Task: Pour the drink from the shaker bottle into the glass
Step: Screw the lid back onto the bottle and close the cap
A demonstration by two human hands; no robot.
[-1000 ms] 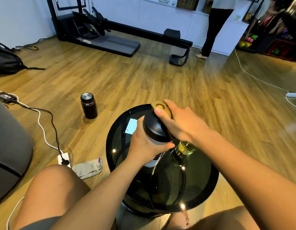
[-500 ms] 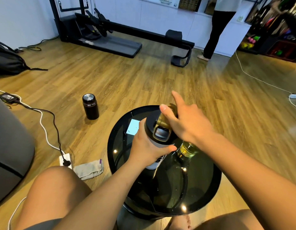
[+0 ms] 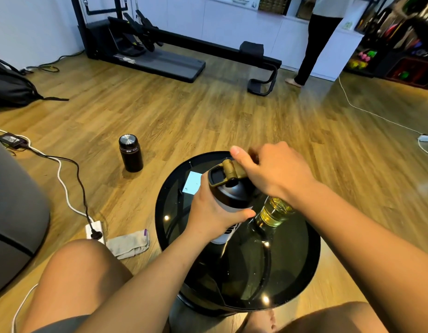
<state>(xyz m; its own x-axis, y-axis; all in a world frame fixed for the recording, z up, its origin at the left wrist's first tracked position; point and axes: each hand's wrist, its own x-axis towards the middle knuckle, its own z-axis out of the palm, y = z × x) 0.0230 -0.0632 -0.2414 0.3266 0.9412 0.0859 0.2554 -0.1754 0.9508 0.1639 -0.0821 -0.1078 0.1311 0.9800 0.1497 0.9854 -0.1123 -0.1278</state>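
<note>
A shaker bottle with a black lid and pale body stands over the round black glass table. My left hand is wrapped around its body. My right hand grips the olive flip cap, which is swung back off the spout; the dark spout opening shows at the lid's left. Right of the bottle stands a glass with a yellowish tint, partly hidden under my right wrist.
A white-blue card lies on the table's far side. On the wooden floor: a black flask, a power strip with cables, a grey cloth. A treadmill and a standing person are far back.
My right hand has flipped the olive cap up and back off the spout. The left hand kept holding the bottle in nearly the same place.
</note>
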